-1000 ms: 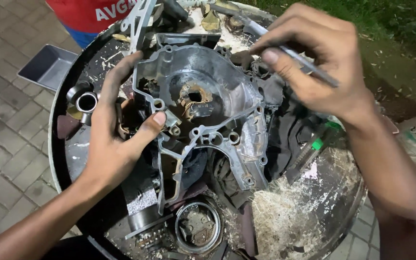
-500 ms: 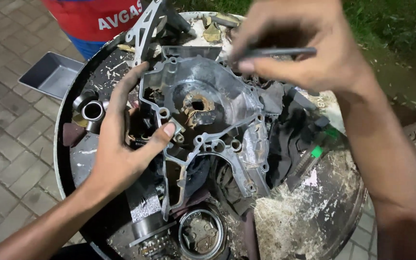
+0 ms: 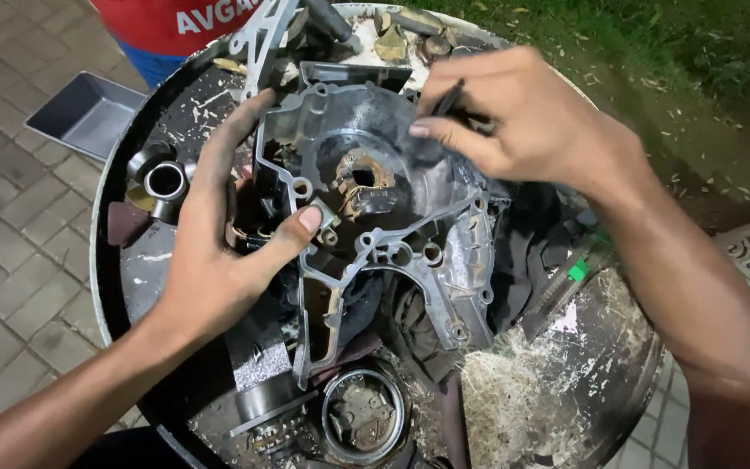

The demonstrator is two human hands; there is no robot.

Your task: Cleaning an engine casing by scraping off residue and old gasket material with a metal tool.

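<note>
A grey cast metal engine cover [image 3: 392, 234] with a rusty hole in its middle lies on a round dark tray [image 3: 132, 287]. My left hand [image 3: 219, 234] grips the cover's left edge, thumb pressed on a bolt lug inside it. My right hand [image 3: 523, 122] is over the cover's upper right, fingers pinched on a thin dark tool [image 3: 446, 97] whose tip points into the cover.
On the tray lie a metal ring [image 3: 167, 181] at left, a round part [image 3: 363, 415] at the bottom, dark rags and whitish crumbly debris [image 3: 523, 391]. A grey rectangular pan [image 3: 88, 113] sits upper left. A person in red stands beyond the tray. Paving left, grass right.
My right hand has moved left and down over the cover, turning the thin tool from level to pointing into the cover. My left hand stays on the cover's left edge.
</note>
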